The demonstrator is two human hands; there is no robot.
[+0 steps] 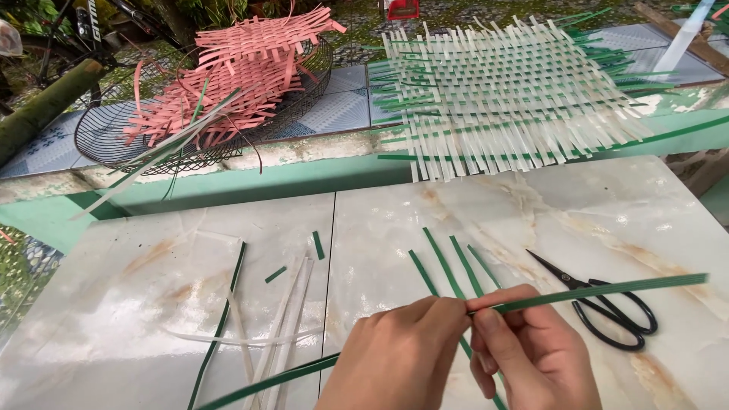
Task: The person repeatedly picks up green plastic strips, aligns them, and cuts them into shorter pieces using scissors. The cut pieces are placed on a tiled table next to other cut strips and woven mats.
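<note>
My left hand [402, 357] and right hand [524, 357] pinch shut on green strip [600, 288] | it might bend or slip | scissors [607, 307] near on surface [152, 304]

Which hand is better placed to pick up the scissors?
Right, probably. The black scissors lie on the marble table just beyond the right hand; the left hand is farther away. Both hands pinch the green strip.
</note>
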